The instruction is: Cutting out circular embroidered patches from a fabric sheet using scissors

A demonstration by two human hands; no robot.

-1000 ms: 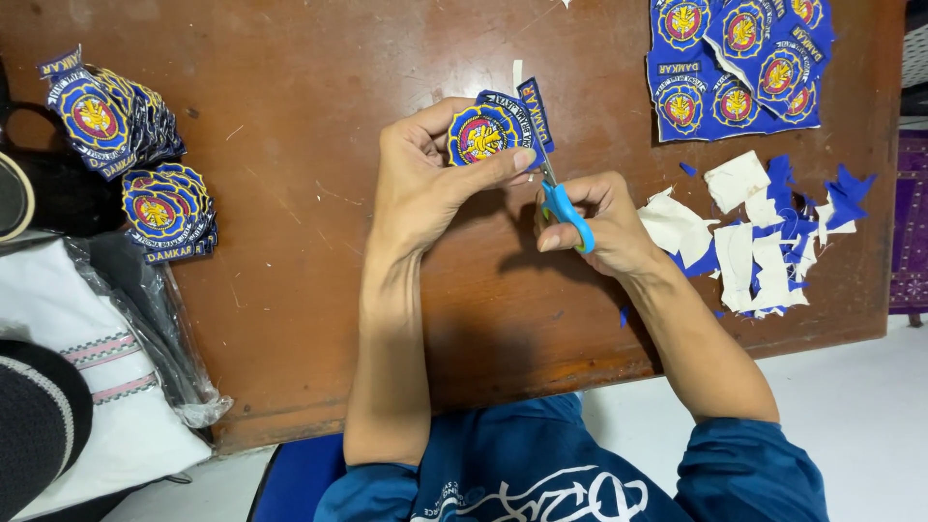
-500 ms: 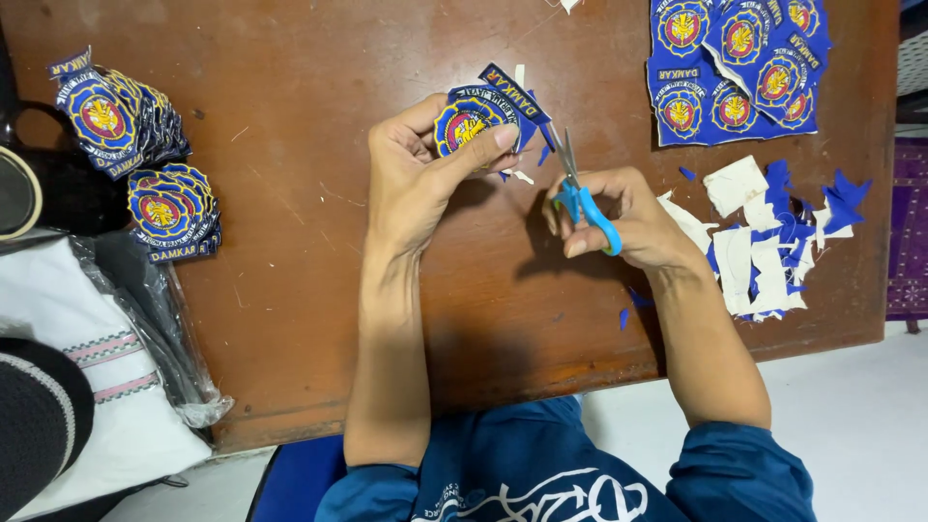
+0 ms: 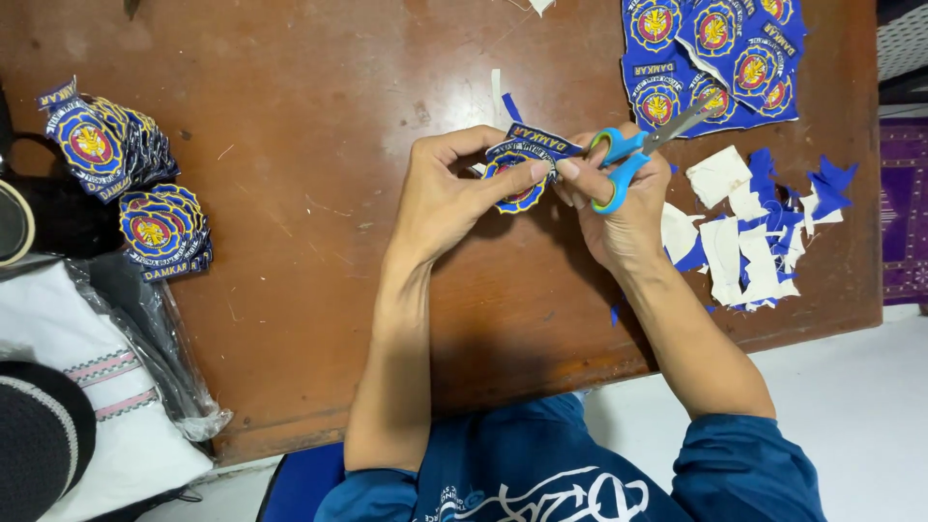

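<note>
Head view: the left hand (image 3: pixel 449 198) fingers are pinching the round blue-and-gold embroidered patch (image 3: pixel 517 174) above the brown wooden counter (image 3: pixel 319 126). The right hand (image 3: pixel 619 208), which was cutting a moment ago, is now helping steady it, fingers curled through the blue-handled scissors (image 3: pixel 638 155), blades swung away toward the uncut blue patch sheet (image 3: pixel 715 53); white and blue offcuts (image 3: pixel 759 227) are lying alongside.
</note>
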